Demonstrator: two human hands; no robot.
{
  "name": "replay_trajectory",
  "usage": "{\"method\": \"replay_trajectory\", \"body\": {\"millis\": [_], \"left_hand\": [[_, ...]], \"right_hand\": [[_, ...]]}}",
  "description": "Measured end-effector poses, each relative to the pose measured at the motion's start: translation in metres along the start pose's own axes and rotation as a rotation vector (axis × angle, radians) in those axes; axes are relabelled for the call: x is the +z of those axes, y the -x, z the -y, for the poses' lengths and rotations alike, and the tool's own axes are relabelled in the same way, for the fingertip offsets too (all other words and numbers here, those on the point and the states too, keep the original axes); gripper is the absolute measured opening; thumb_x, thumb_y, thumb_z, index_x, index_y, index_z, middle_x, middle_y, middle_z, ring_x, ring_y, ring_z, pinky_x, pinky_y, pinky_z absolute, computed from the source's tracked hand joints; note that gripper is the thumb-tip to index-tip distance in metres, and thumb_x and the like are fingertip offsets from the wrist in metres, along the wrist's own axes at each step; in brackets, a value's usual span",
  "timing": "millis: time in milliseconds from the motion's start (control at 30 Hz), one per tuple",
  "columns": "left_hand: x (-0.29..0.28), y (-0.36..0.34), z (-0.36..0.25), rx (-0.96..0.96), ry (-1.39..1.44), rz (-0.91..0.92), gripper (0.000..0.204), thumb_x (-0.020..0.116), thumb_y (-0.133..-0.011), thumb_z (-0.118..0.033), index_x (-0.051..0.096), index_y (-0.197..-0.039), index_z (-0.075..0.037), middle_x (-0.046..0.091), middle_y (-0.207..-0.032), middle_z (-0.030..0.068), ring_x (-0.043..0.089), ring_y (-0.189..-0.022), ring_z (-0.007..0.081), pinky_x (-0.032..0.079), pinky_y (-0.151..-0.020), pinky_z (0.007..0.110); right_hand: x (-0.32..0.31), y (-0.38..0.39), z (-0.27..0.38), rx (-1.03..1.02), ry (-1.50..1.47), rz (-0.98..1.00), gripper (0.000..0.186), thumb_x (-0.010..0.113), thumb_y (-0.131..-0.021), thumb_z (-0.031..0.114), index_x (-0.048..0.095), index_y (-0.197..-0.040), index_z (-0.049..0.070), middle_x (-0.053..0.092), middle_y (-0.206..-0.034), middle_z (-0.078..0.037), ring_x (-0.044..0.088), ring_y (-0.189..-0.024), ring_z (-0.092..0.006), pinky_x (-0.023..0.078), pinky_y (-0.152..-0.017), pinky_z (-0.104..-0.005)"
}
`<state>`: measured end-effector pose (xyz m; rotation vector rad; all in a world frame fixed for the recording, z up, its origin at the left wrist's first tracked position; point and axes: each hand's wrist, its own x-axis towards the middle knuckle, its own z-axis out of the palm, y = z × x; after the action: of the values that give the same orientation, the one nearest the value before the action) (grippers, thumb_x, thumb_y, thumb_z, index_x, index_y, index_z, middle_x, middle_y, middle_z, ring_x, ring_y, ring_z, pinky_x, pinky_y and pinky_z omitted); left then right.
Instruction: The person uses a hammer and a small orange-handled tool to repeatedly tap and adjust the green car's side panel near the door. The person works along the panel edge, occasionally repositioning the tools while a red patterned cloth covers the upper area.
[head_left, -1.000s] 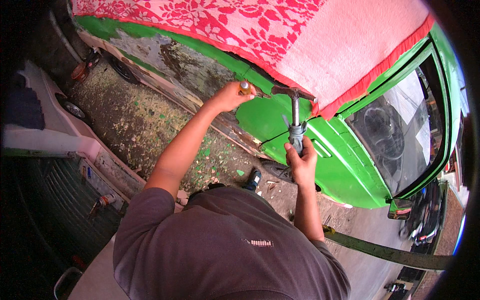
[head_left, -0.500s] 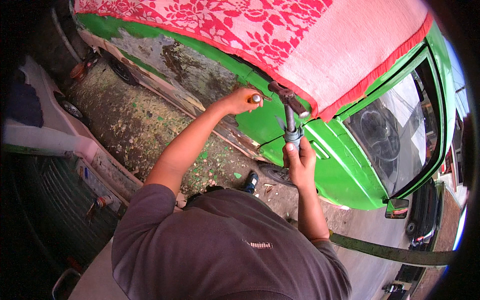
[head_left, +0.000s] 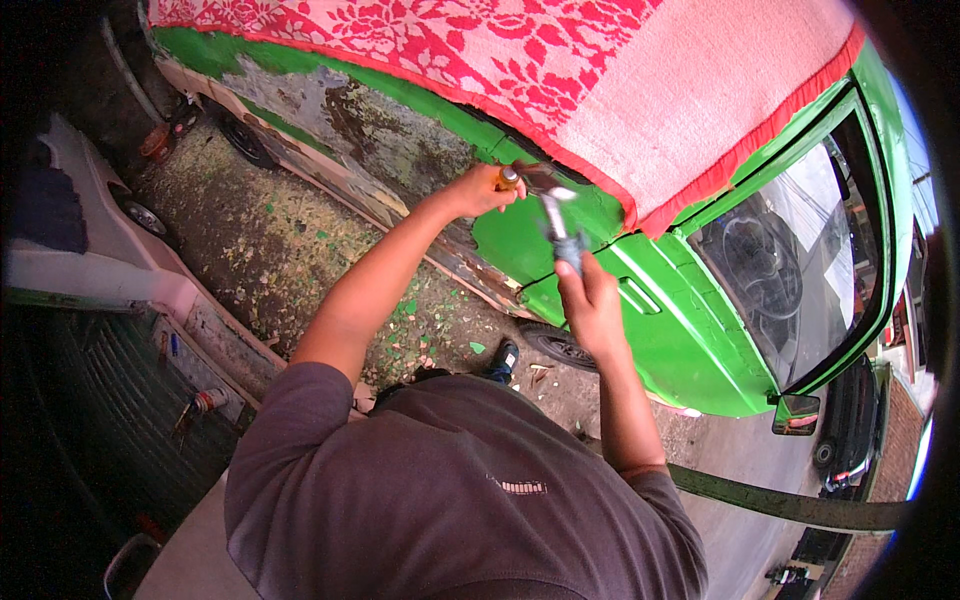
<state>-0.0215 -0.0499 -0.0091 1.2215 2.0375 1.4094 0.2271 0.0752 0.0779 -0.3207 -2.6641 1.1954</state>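
Note:
My right hand (head_left: 592,298) grips a hammer (head_left: 552,212) by its handle, which has blue-grey wrapping at the grip. Motion blurs the hammer's head, close to the right of my left hand (head_left: 480,192). That left hand is closed around an amber-handled tool (head_left: 507,178) with a round metal cap, chisel- or screwdriver-like; its working end cannot be made out. Both hands are over the side of a green van (head_left: 690,345). Left of my left hand, the bodywork has a large patch of bare, mottled metal (head_left: 390,130) where the green paint is gone.
A pink and red floral blanket (head_left: 620,90) covers the van's roof. Paint flakes (head_left: 300,240) litter the ground. At the left stands a pale vehicle (head_left: 110,265) with a dark ribbed bed, holding a can (head_left: 208,400). The van's side mirror (head_left: 796,415) juts out at right.
My right hand has swung the hammer leftward, bringing its head up to the amber-handled tool. The left hand has stayed almost in place, the tool's cap shifting slightly upward.

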Motion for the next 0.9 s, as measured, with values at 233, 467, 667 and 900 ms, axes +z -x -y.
{"method": "replay_trajectory", "body": {"millis": [233, 467, 667, 900], "left_hand": [[-0.001, -0.002, 0.012, 0.017, 0.017, -0.017, 0.019, 0.067, -0.086, -0.016, 0.063, -0.096, -0.001, 0.067, -0.082, 0.0039, 0.064, -0.084, 0.0144, 0.052, -0.081, 0.034], [0.005, -0.009, 0.019, 0.061, 0.065, 0.034, 0.015, 0.063, -0.092, -0.013, 0.063, -0.103, -0.003, 0.067, -0.097, 0.0059, 0.061, -0.095, 0.0132, 0.049, -0.086, 0.034], [0.011, -0.012, 0.010, -0.023, 0.103, 0.019, 0.018, 0.062, -0.094, -0.015, 0.064, -0.107, -0.003, 0.068, -0.094, 0.0054, 0.059, -0.094, 0.0108, 0.048, -0.087, 0.033], [0.011, -0.017, 0.019, 0.035, 0.040, 0.004, 0.026, 0.060, -0.096, -0.019, 0.060, -0.115, -0.001, 0.068, -0.102, 0.0068, 0.062, -0.098, 0.0142, 0.049, -0.089, 0.033]], "right_hand": [[-0.003, 0.002, 0.003, -0.081, -0.179, -0.041, 0.036, 0.057, -0.098, 0.030, 0.052, -0.086, -0.003, 0.052, -0.063, -0.023, 0.051, -0.055, -0.0314, 0.041, -0.056, -0.0440], [-0.007, -0.012, -0.001, 0.040, -0.217, -0.063, 0.036, 0.056, -0.099, 0.032, 0.053, -0.087, -0.003, 0.047, -0.057, -0.017, 0.048, -0.053, -0.0218, 0.039, -0.053, -0.0406], [0.000, -0.021, -0.016, 0.063, -0.083, 0.039, 0.037, 0.057, -0.099, 0.032, 0.052, -0.085, -0.002, 0.047, -0.058, -0.016, 0.049, -0.053, -0.0217, 0.039, -0.053, -0.0410], [-0.001, -0.009, -0.012, -0.075, -0.299, -0.052, 0.038, 0.057, -0.098, 0.033, 0.053, -0.086, -0.003, 0.049, -0.058, -0.019, 0.050, -0.052, -0.0262, 0.042, -0.054, -0.0411]]}}
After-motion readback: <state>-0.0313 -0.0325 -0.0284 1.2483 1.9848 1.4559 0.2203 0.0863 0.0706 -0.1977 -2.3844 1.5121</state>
